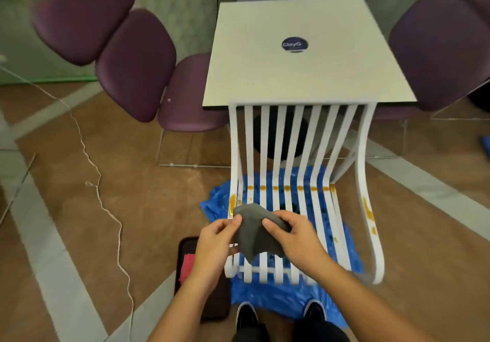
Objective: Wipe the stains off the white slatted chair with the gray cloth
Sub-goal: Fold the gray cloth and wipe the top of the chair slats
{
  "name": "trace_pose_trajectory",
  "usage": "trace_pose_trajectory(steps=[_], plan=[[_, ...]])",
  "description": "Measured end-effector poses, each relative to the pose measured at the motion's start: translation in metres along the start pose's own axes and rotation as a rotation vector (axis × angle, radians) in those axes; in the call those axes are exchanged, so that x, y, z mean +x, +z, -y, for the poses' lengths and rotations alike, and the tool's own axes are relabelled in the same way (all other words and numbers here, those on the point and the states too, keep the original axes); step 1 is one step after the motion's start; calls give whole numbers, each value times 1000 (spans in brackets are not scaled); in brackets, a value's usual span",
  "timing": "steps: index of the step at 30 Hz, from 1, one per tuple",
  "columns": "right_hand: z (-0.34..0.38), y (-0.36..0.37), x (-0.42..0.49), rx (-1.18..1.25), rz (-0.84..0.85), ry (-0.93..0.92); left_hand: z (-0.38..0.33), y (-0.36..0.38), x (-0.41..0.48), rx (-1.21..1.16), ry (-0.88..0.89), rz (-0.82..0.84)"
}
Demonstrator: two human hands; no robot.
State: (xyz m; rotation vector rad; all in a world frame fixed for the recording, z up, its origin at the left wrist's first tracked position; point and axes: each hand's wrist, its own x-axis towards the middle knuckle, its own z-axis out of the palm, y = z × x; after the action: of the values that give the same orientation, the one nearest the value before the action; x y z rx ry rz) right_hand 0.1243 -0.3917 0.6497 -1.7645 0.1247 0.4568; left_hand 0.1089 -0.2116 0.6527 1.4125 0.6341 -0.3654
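Head view. The white slatted chair (281,134), made of curved strips, stood on a crumpled blue plastic sheet (278,299) with its back against the edge of a square pale table (305,76). The bunched gray cloth (254,235) hung over the front-left part of the seat, held by both hands. The left hand (214,246) pinched its left edge between thumb and fingers, and the right hand (294,238) gripped its upper right part, thumb on top. Contact between cloth and slats could not be determined; it looked lifted clear. Orange-brown stains (287,188) ran in a dotted row across the rear of the seat. There was also a streak on the left rail just beyond the cloth and a longer streak on the right rail. None looked wiped. Judgement: the cloth was being readied and wiping had not begun. To do it well, fold the cloth into a flat pad and start on the near left streak. Stroke along each slat rather than across the gaps, and turn to a clean face per stain to avoid smearing. The free hand should steady the frame, since the sheet may let the chair slide. A dark tray (180,262) lay on the floor just left of the chair.
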Motion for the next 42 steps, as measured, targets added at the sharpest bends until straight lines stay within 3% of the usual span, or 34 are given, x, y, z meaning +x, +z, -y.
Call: trace_pose_trajectory(steps=[6, 10, 15, 18, 26, 31, 34, 37, 42], plan=[[47, -41, -31, 150, -28, -68, -46, 41, -51, -18, 102, 70], [66, -69, -36, 185, -30, -96, -64, 69, -62, -71, 135, 31], [63, -107, -30, 331, -69, 117, -75, 103, -69, -53, 177, 20], [55, -126, -26, 480, -1, 297, -82, 123, -74, -56, 163, 43], [42, -170, -35, 613, 124, 412, -86, 162, -75, -85, 123, 56], [36, -190, -40, 723, 338, 510, -85, 184, -77, -168, 80, 74], [30, -191, -39, 883, 328, 476, -86, 196, -81, -247, 32, 105], [22, -198, -34, 1005, 177, 365, -81, 204, -79, -272, -30, 93], [17, -221, -33, 835, 142, 256, -71, 212, -75, -185, -169, 74]])
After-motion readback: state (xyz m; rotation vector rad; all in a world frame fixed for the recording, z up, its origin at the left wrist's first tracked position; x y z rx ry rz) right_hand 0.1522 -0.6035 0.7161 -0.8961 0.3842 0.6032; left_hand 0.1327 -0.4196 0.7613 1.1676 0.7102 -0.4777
